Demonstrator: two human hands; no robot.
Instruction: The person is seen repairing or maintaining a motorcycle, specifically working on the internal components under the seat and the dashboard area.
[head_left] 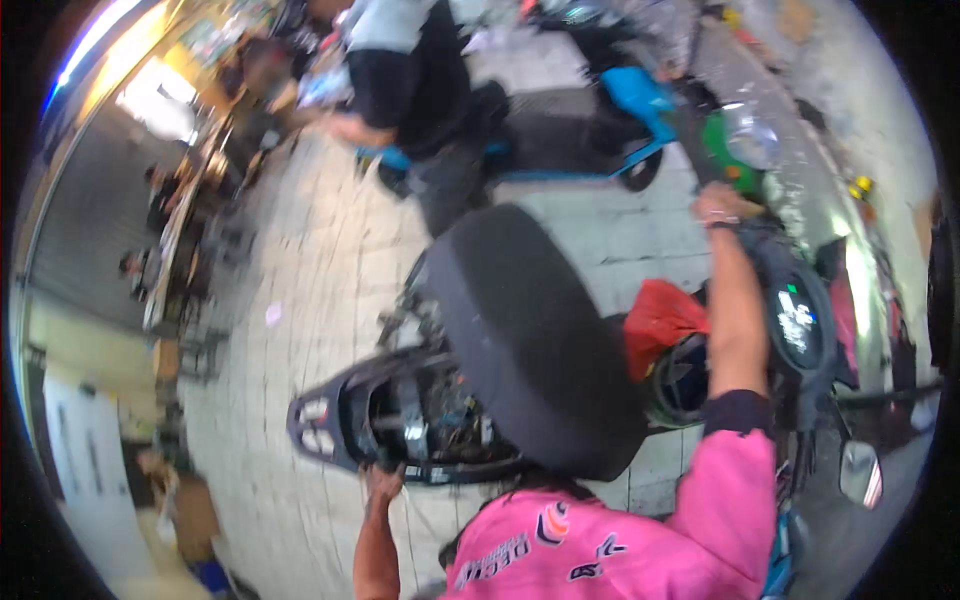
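Note:
A dark scooter (340, 440) stands across in front of me, its tail to the left and its handlebar to the right. My right hand (725, 205) is closed around the far handlebar grip, the arm stretched out from a pink sleeve. Low on the left, my left hand (383, 482) grips the near edge of the scooter's tail; blur softens its fingers. The large black seat (535, 335) is tipped up, baring the compartment (425, 410) with parts and wiring behind it. A red bag (665, 325) and a dark round object (685, 378) sit between seat and handlebar.
Beyond my scooter, a person in dark clothes (410, 90) stands by a blue and black scooter (570, 130). A green scooter part (725, 150) lies near the plastic-covered right side. The near mirror (860, 473) juts out at right. Benches (180, 240) line the left over pale floor tiles (310, 280).

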